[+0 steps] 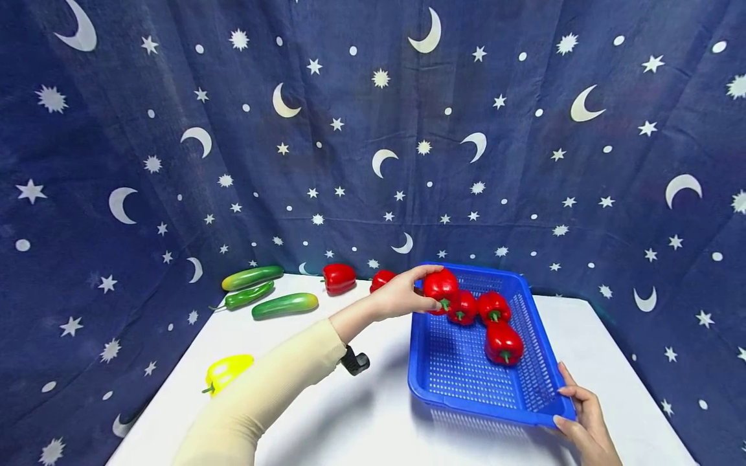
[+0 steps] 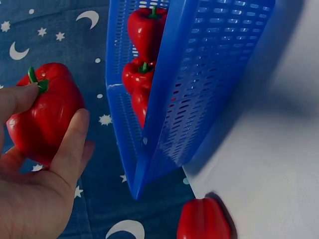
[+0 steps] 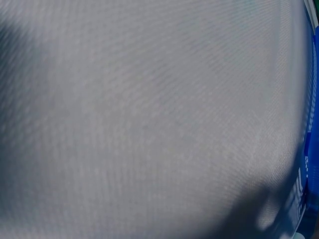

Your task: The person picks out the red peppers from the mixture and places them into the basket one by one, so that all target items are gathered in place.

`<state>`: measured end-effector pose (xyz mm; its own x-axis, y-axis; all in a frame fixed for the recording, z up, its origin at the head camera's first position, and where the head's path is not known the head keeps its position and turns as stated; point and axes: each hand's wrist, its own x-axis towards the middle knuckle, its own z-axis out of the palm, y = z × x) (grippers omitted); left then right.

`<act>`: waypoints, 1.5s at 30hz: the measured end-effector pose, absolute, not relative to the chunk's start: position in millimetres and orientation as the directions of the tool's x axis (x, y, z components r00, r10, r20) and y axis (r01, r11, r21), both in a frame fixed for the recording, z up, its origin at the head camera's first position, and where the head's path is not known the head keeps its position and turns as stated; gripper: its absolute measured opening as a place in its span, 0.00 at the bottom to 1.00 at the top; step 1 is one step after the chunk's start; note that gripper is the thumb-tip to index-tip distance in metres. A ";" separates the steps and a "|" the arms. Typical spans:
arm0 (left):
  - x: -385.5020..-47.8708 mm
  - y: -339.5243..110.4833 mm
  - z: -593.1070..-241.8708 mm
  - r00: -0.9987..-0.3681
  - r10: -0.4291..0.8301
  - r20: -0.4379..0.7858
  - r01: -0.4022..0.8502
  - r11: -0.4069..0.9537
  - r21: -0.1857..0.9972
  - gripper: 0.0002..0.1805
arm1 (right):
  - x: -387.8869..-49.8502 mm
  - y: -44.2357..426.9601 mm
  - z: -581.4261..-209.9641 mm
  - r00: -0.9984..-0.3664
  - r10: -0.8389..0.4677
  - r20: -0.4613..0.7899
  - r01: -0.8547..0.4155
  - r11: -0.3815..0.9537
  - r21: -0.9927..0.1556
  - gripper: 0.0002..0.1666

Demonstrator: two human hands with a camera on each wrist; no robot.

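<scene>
My left hand [image 1: 401,298] holds a red bell pepper [image 1: 441,285] above the far left part of a blue plastic basket [image 1: 489,413]. In the left wrist view, fingers and thumb wrap round this pepper [image 2: 47,117], its green stem by the thumb. Several other red bell peppers [image 1: 504,343] lie in the basket, towards its back and right. At the basket's near right corner, my right hand [image 1: 588,421] grips the rim, thumb on the front and fingers along the side. The right wrist view shows mostly white cloth, with the basket [image 3: 313,164] at its right edge.
Left of the basket, two red bell peppers [image 1: 339,279] stand at the table's back. Two cucumbers [image 1: 285,306] and a long green pepper [image 1: 249,295] lie at the back left. A yellow pepper [image 1: 230,370] is beside the left sleeve. A blue star-patterned curtain [image 1: 350,162] hangs behind.
</scene>
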<state>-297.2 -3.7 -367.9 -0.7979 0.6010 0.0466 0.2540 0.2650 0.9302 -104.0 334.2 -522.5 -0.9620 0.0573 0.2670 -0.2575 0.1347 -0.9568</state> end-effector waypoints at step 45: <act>-283.4 75.9 -402.3 -0.691 0.637 -0.342 0.055 0.519 0.853 0.39 | -100.7 335.2 -518.4 -0.972 0.042 0.231 -0.214 0.245 -0.946 0.23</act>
